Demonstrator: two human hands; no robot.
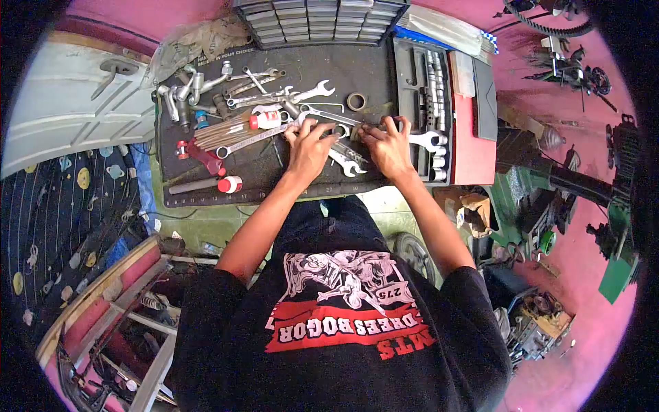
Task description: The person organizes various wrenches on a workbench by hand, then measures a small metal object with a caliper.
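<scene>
My left hand (311, 147) is over the pile of wrenches near the middle of the dark mat, its fingers curled at the end of a long wrench (254, 139). To its right, my right hand (388, 147) has bent fingers beside the black socket tray; what lies under its fingertips is hidden. Between and below the hands lies an open-ended wrench (348, 163). Further wrenches (318, 91) and a brown tape ring (355, 101) lie beyond the hands. Left of the pile are a bundle of thin rods (221, 132) and a white-and-red bottle (265, 121).
A small-drawer cabinet (319, 20) stands at the back of the table (206, 196). Along the right side sits a socket tray (405, 62) beside a red panel (473, 161). Metal fittings (195, 86), a red bottle (207, 159) and another white-and-red bottle (230, 185) are on the left.
</scene>
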